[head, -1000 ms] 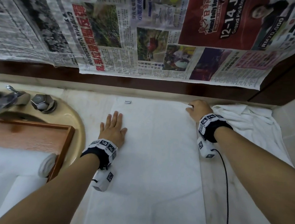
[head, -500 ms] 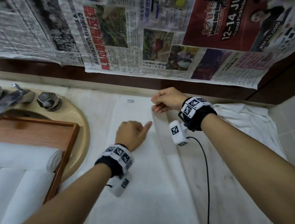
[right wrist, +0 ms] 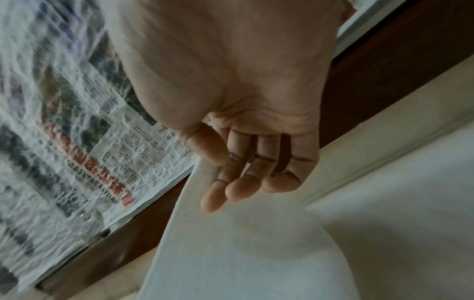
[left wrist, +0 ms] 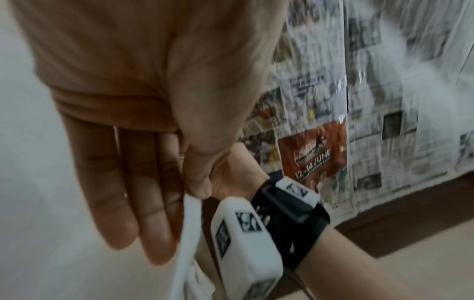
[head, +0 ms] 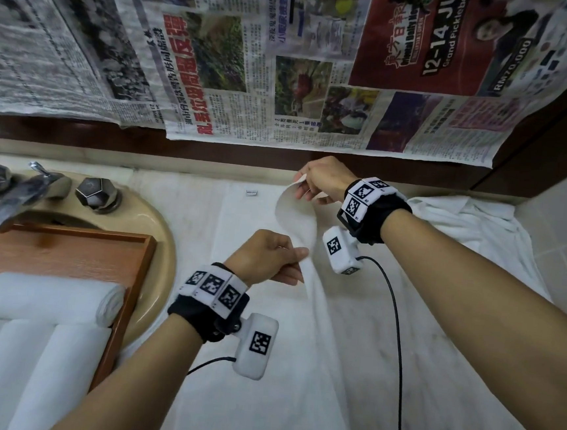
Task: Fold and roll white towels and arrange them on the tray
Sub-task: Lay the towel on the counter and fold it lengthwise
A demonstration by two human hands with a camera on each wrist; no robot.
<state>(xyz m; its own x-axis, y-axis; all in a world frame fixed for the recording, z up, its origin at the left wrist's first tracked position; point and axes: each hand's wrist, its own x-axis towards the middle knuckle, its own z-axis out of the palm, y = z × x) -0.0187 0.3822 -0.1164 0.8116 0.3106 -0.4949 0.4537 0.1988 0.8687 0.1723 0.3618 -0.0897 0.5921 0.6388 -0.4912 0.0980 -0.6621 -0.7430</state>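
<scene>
A white towel [head: 255,366] lies spread on the marble counter, its right long edge lifted off the surface. My right hand [head: 307,184] pinches the far corner of that edge [right wrist: 205,182] near the back wall. My left hand [head: 292,260] pinches the same edge lower down, thumb against fingers [left wrist: 153,203], so the cloth [left wrist: 189,233] curves up between both hands. At the left, a wooden tray [head: 66,254] rests over the sink and holds several rolled white towels [head: 48,297].
A crumpled white towel [head: 472,238] lies in the back right corner. The faucet [head: 20,191] and its knobs stand behind the tray on the beige basin [head: 160,238]. Newspaper [head: 254,58] covers the wall above. A black cable [head: 397,345] hangs from my right wrist.
Both hands went from lying on the flat towel to pinching its right edge. They have raised that edge and carried it leftward over the towel.
</scene>
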